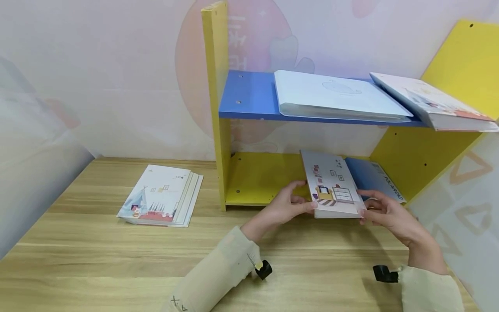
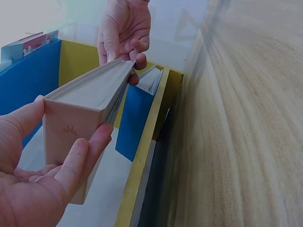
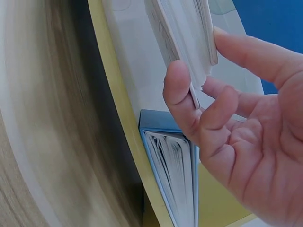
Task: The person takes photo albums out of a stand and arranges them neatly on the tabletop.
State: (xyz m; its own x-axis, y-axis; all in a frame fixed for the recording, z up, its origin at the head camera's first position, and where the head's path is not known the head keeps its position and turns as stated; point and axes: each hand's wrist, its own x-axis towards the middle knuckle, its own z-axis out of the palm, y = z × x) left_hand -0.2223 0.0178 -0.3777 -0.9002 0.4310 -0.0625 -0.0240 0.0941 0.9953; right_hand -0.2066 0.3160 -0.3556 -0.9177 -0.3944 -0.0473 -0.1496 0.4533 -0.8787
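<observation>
Left hand and right hand pinch opposite sides of a white book, probably to steady it, with a blue book just beyond the right.

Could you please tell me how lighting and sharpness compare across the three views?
Head view: bright, with a soft shadow on the wooden table in front of the held book; left wrist view: dimmer, washed out at upper left; right wrist view: dim, the wooden table smeared at left.

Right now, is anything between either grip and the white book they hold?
Nothing visible: the left grip and right grip both hold the white book directly. The blue POLAROID book lies to its right, not between.
</observation>
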